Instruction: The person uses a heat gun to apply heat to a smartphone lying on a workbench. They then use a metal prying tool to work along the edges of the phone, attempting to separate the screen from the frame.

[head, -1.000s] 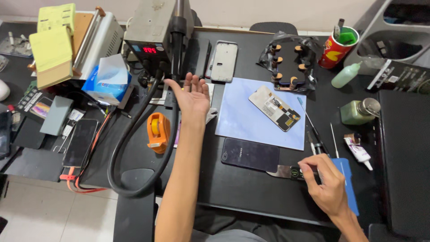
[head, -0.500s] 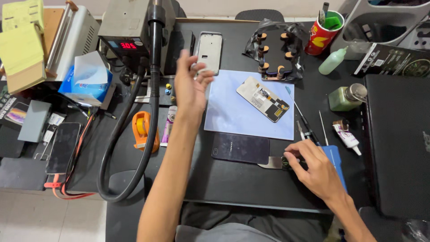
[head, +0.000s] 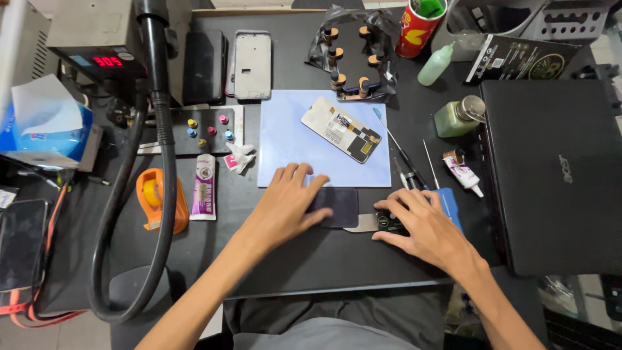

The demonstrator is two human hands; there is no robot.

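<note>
My left hand point(head: 289, 199) lies flat on the left part of a dark phone screen panel point(head: 342, 206) near the front of the black bench, fingers spread and pressing on it. My right hand point(head: 424, 223) grips a flat metal pry tool point(head: 370, 222) with a black handle; its blade points left and meets the panel's right edge. Behind the panel lies a pale blue work mat point(head: 291, 139) with an opened phone body point(head: 341, 129) resting on it at an angle.
A closed black laptop point(head: 557, 168) fills the right side. A thick black hose point(head: 159, 188) loops down from a heat station point(head: 97, 39) at left. An orange tape dispenser point(head: 154, 198), glue tube point(head: 205, 186), tweezers point(head: 400, 150), bottles point(head: 457, 115) and a phone frame point(head: 252, 63) lie around.
My left hand has come down from the back of the bench and now rests on the dark panel. My right hand stays on the pry tool. The view has come closer.
</note>
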